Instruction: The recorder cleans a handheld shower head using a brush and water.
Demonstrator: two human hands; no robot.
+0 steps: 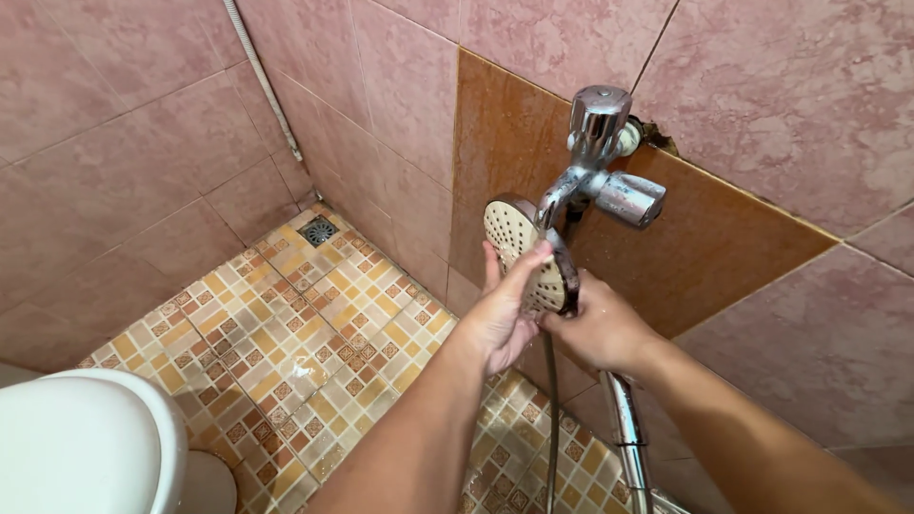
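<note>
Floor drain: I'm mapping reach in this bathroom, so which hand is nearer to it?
Left. The left hand holds the shower head on the side toward the drain; the right hand sits beyond it, farther away.

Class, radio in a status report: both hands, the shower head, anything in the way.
Left hand on shower head, thumb across its face. Right hand gripping behind it. Chrome tap close above; hose hanging below.
</note>
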